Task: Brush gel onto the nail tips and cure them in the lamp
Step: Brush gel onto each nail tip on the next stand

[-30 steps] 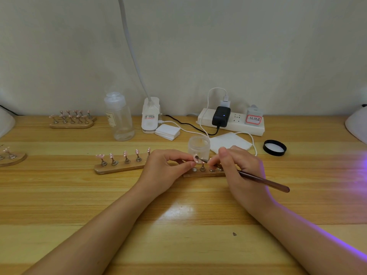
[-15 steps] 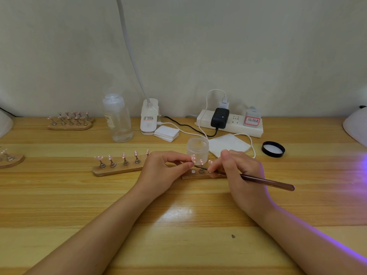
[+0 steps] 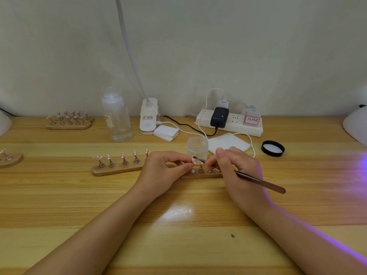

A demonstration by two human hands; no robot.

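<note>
My left hand (image 3: 164,171) pinches a pink nail tip (image 3: 195,160) with white dots, held above a wooden holder strip (image 3: 200,174) that carries several metal pegs. My right hand (image 3: 236,169) grips a brown gel brush (image 3: 260,181); its tip touches the held nail tip. Just behind the hands stands an open frosted gel jar (image 3: 197,146). A second wooden strip (image 3: 117,169) with several pink tips on pegs lies to the left. The white curing lamp (image 3: 357,128) shows at the right edge, and purple light falls on the table there.
The jar's black lid (image 3: 273,148) lies at the right. At the back stand a clear bottle (image 3: 117,120), a white desk-lamp base (image 3: 149,118), cotton pads (image 3: 166,132), a white wipe (image 3: 228,143) and a power strip (image 3: 230,122). More tip holders (image 3: 69,121) sit far left.
The brush tip has shifted slightly over the held nail tip. The view has moved a little; both hands stay in the same place.
</note>
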